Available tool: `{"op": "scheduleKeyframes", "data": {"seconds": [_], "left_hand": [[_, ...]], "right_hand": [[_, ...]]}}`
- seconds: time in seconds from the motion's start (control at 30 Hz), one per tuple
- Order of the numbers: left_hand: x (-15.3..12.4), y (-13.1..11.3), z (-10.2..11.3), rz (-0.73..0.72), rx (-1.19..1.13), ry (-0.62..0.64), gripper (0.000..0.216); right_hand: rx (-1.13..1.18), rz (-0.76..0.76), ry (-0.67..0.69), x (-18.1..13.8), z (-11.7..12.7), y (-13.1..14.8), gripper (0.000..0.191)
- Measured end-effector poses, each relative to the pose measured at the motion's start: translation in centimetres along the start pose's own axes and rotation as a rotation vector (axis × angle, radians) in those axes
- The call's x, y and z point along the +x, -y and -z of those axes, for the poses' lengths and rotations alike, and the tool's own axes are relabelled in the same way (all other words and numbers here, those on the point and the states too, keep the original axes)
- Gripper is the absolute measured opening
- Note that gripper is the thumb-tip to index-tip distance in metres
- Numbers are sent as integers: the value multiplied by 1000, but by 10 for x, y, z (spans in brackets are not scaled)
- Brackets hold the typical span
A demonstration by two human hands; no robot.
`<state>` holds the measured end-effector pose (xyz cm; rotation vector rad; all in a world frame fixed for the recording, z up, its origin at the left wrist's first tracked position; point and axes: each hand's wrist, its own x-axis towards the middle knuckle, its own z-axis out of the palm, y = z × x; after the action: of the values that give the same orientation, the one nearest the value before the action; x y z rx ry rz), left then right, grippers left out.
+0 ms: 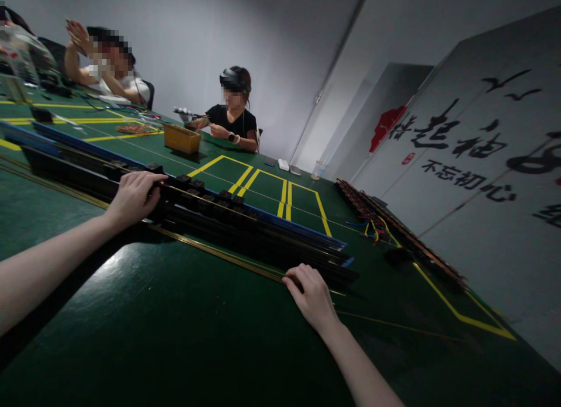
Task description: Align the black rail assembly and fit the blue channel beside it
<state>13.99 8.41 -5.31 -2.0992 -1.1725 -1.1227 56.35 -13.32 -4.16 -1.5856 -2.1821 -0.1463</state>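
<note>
My left hand (135, 199) is closed at the middle of a long black rail assembly (263, 237). Its thumb and index finger pinch a thin brass rod (210, 199) that runs over the top of several small black blocks (190, 183). Low at the right end of the assembly, my right hand (312, 295) has its thumb and fingers closed around the ends of a bundle of thin brass rods (228, 258). This bundle lies along the near side of the rails on the green tabletop (184, 331). Parts under my left fingers are hidden.
Blue-edged strips (298, 224) lie behind the rails. Across the table sits a person (234, 117) with an orange-brown box (181, 139); another person (114, 73) is at the left. Copper-coloured bars (394, 231) with coloured wires (372, 228) run along the right edge. Yellow tape (322, 211) marks the table.
</note>
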Motion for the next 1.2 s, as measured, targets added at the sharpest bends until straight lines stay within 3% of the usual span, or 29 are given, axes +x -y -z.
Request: {"op": "scheduleKeyframes", "data": {"seconds": [0.27, 0.63, 0.93, 1.03, 1.2], "left_hand": [[-1, -2, -1, -103, -31, 5, 34], [-1, 1, 0, -187, -80, 28, 41], [-3, 11, 5, -359, -172, 155, 92], [-3, 8, 6, -379, -149, 168, 92], [-3, 6, 5, -345, -95, 136, 73]], "right_hand": [[-53, 40, -151, -1, -1, -2, 8], [-321, 144, -444, -2, 10, 1, 11], [-277, -115, -556, -4, 6, -25, 28], [-266, -142, -562, -5, 6, -27, 30], [-246, -148, -580, -4, 4, -27, 28]]}}
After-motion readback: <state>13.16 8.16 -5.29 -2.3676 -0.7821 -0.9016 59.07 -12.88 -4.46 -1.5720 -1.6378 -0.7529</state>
